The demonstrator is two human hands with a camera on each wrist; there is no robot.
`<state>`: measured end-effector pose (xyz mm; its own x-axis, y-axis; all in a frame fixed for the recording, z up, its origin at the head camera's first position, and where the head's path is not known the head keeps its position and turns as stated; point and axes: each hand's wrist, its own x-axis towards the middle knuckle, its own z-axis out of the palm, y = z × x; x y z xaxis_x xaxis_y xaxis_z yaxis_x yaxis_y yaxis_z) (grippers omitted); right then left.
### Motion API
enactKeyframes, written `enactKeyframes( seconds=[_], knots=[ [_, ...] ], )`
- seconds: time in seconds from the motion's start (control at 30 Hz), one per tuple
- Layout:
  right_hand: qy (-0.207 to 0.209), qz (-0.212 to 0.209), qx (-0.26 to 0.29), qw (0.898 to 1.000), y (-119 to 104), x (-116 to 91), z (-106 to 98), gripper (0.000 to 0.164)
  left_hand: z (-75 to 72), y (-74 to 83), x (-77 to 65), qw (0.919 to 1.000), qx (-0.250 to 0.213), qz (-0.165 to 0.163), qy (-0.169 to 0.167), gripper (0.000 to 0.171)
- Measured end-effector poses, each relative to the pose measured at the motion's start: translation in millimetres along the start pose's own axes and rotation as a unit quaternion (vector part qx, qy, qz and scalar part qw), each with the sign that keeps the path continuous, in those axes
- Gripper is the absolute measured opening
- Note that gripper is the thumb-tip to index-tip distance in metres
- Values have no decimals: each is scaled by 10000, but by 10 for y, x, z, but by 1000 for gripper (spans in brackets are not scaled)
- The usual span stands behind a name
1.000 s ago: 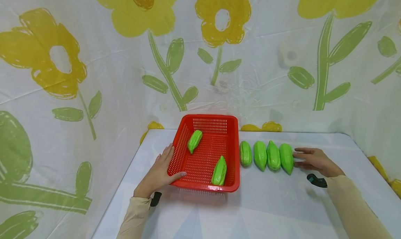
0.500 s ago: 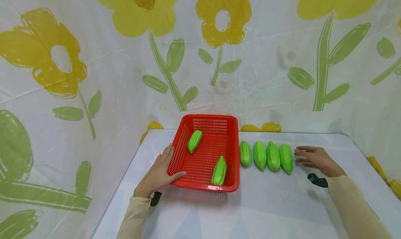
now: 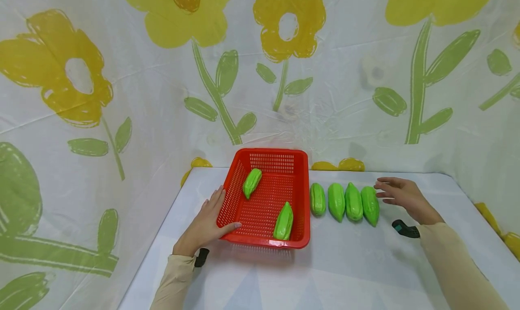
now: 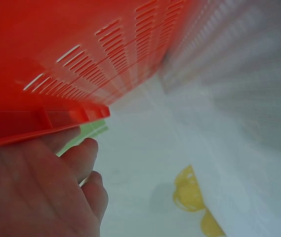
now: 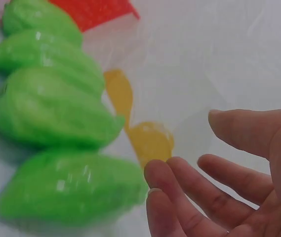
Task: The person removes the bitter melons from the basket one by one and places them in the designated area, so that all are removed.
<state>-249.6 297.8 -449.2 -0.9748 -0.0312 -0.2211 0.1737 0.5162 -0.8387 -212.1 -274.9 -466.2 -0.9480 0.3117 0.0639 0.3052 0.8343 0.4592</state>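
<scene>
On the table, a red slotted plastic basket (image 3: 278, 243) holds two glossy green, ribbed, pointed fruit-like pieces, one at the back left (image 3: 253, 183) and one at the front right (image 3: 283, 222). My left hand (image 3: 205, 226) rests along the basket's left rim, its fingers extended and its thumb over the near corner. In the left wrist view, the palm (image 4: 36, 190) lies against the rim's underside. Several similar green pieces (image 3: 336, 202) stand in a row right of the basket. My right hand (image 3: 406, 197) hovers beside the rightmost piece (image 5: 73, 187), fingers loosely bent, holding nothing.
A white tabletop (image 3: 345, 274) carries the basket and the row. Behind and to the left hangs a white curtain (image 3: 341, 98) printed with yellow flowers. A dark wrist device (image 3: 406, 229) sits below my right hand.
My right hand first drew slightly right, then moved up and back left toward the top of the rightmost green piece. The left hand, basket and green pieces have stayed in place.
</scene>
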Motion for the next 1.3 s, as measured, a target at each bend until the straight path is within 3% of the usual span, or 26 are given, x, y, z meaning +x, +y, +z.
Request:
enactKeyframes(
  seconds=[0.37,0.63,1.3],
  knots=[
    [-38,-404,154,9991,-514,-26,209,77,-2,5,-2,10000,8,-27,-1,118],
    [-213,-703,590,9955,-886,14,388,69,-1,13,1,10000,-35,-32,2,118],
    [-456,-896,1291,9865,-1562,209,1126,59,-1,4,-6,10000,-14,-34,-32,119]
  ],
)
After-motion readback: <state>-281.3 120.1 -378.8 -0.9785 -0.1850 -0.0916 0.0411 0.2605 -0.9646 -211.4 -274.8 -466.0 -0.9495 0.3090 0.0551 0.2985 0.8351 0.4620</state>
